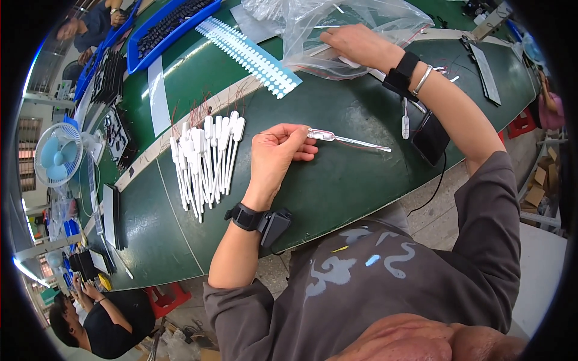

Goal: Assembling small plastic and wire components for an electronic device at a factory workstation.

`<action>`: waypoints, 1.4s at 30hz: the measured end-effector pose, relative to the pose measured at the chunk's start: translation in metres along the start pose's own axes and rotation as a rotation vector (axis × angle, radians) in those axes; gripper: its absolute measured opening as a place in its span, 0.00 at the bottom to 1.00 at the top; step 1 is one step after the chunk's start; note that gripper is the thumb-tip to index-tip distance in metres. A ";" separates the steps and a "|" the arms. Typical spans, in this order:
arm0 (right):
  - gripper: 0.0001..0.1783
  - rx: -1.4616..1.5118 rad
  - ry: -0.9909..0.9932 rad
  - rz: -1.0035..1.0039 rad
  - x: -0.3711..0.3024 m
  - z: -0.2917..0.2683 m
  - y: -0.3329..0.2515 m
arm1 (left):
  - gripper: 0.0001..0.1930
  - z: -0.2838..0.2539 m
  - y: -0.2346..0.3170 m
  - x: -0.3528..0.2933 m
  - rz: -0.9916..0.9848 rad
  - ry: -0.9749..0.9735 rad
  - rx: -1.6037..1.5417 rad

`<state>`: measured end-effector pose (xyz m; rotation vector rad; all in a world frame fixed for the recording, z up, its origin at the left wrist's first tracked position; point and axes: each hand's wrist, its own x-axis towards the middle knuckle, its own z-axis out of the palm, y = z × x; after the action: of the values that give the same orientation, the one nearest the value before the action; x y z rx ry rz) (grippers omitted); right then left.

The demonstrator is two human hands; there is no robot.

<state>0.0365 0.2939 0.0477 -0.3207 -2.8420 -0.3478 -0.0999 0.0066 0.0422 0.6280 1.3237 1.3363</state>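
Note:
My left hand (278,147) is closed, thumb against fingers, on one end of a slim white plastic stick casing (322,135). The casing lies open-faced, with thin red wire along it and its narrow stem pointing right. At the far side my right hand (360,47) reaches into the mouth of a clear plastic bag (307,51). Its fingertips are partly hidden, so their grip does not show. Left of my left hand lies a pile of white paddle-shaped sticks (205,144), with fine red wires trailing from their wide ends.
A blue sheet of white stickers (250,57) lies beyond the pile. Behind it stands a blue tray (135,57) of black parts. Near my right forearm are a black device (430,141) with a cable and another white stick (405,123). Other people sit at the left.

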 end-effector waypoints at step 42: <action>0.09 0.558 -0.030 0.005 -0.095 -0.046 -0.084 | 0.12 -0.010 -0.014 0.006 0.019 0.032 0.015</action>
<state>0.1156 0.1848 0.0474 -0.2146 -2.8149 0.4508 -0.1057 0.0054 0.0252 0.6334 1.3580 1.3582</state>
